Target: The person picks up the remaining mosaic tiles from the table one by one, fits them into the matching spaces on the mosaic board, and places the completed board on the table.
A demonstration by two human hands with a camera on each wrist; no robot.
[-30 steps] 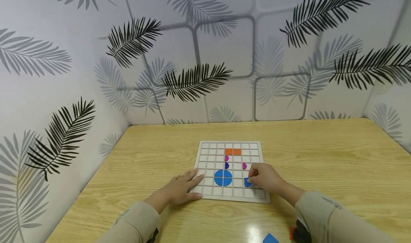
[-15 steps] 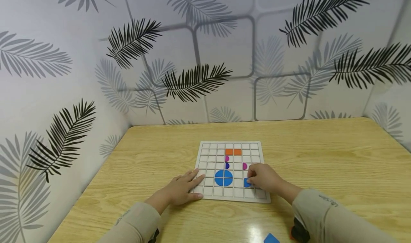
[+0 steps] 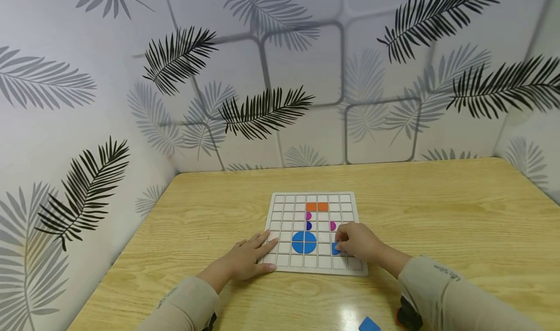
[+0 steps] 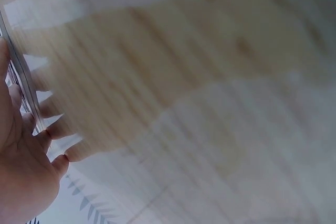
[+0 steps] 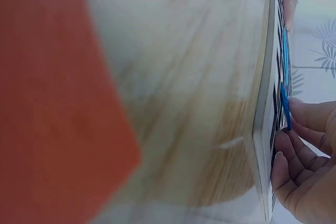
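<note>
Right hand (image 3: 359, 243) edges slightly left since a second ago, a blue piece (image 3: 335, 249) in its pinch.
Thumb and fingertips hold it slightly tilted at the white grid board (image 3: 310, 261), right of a blue circle (image 3: 309, 238) and below a magenta half-disc (image 3: 333, 226); the left hand (image 3: 246, 258) rests, fingers spread, on the board's left side.

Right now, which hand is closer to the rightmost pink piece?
Right. The right hand is just beside that pink piece; the left hand rests farther left on the board.
</note>
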